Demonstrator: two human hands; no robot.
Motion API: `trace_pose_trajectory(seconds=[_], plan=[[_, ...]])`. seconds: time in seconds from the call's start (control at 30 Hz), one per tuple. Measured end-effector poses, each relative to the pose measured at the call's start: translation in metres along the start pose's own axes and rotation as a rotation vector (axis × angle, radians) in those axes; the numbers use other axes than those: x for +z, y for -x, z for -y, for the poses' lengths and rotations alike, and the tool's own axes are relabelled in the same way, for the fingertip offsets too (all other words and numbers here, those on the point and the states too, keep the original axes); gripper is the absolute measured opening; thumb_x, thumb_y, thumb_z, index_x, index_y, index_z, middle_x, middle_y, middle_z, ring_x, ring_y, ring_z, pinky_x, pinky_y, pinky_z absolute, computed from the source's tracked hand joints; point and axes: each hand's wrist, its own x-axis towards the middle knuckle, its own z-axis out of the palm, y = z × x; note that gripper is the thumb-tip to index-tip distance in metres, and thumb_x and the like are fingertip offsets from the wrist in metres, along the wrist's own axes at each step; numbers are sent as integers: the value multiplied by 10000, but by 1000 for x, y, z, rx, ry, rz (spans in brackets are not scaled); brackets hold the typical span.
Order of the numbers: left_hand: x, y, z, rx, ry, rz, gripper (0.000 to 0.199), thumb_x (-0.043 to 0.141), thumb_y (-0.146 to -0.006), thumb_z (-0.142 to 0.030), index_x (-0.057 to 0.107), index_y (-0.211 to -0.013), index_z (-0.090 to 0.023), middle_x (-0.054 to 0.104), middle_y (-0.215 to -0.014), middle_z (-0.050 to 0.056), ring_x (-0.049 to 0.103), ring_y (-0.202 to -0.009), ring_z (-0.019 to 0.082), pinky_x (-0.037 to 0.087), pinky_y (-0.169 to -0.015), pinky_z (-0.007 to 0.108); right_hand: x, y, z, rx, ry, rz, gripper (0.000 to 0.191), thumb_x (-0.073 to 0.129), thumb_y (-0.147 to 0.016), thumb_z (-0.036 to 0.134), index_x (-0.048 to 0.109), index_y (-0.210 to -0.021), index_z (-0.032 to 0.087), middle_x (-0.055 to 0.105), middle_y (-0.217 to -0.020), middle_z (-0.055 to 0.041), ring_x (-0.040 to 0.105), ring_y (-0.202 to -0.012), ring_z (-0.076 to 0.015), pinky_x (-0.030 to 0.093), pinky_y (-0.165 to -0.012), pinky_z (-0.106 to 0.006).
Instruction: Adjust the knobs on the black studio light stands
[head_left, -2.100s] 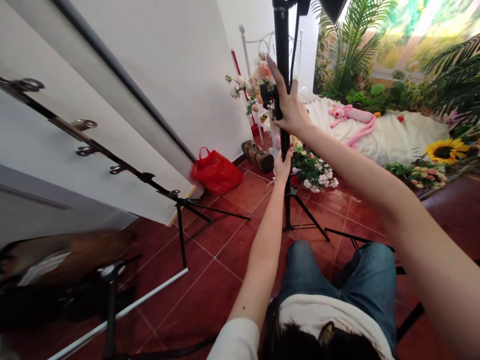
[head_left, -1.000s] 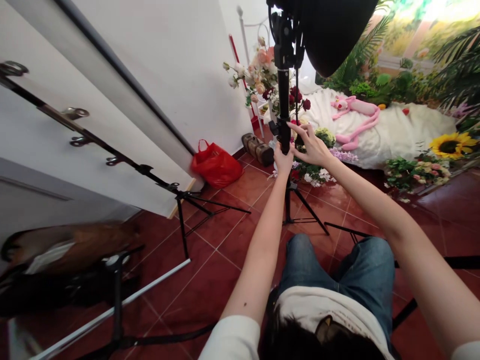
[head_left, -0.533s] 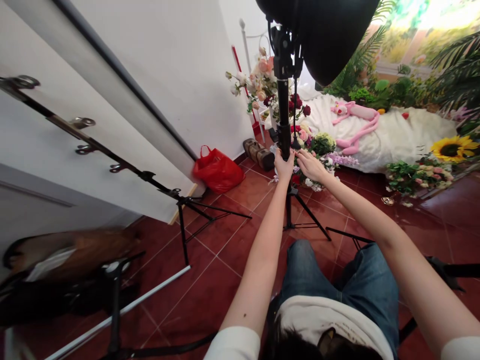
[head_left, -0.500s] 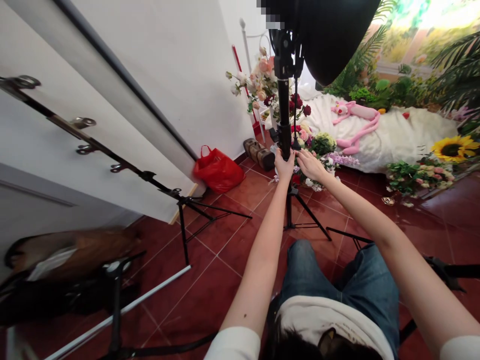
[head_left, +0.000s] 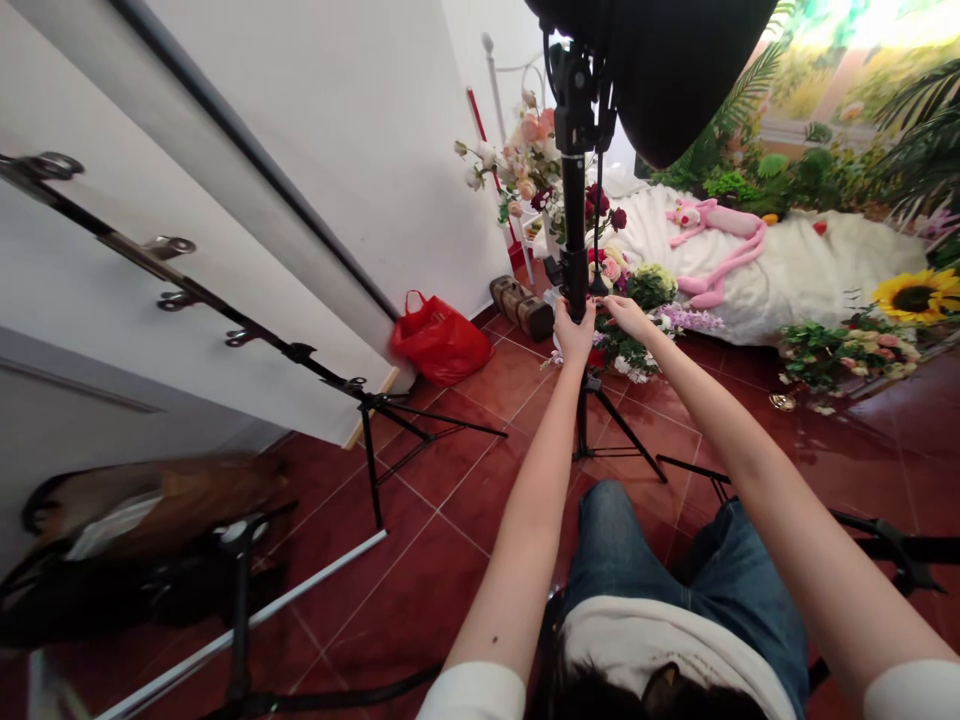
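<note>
A black light stand (head_left: 574,215) rises upright in front of me, with a large black light modifier (head_left: 660,90) at its top. My left hand (head_left: 574,335) is wrapped round the stand's pole below a collar with a knob. On the pole's right side, my right hand (head_left: 628,318) has its fingertips pinched together close to my left thumb. What lies between those fingertips is too small to make out. A thin black cable (head_left: 598,215) hangs along the pole and ends in a dark piece just above my right fingers.
Artificial flowers (head_left: 536,150) stand behind the pole. A pink plush toy (head_left: 724,225) lies on white cloth (head_left: 810,290) at the right. By the wall are a red bag (head_left: 442,340) and a second stand (head_left: 371,400). A white tube (head_left: 300,590) crosses the tiled floor.
My right hand's fingers have drawn together beside the pole, where they were more stretched out before. My left hand keeps its grip. The whole view has shifted slightly.
</note>
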Motion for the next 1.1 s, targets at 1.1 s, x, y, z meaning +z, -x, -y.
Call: trace_pose_trajectory(seconds=[1.1], plan=[[1,0,-2,-38,7,-20,319,668,-822,-474,524,-898,-200,679,-917,57,674,-888,185,528,-859,311,29,-22,-6,221,66,-332,486,705,-840,325,394,-485,208,327,-423,69,318,-449,-68,262,-485,-232]])
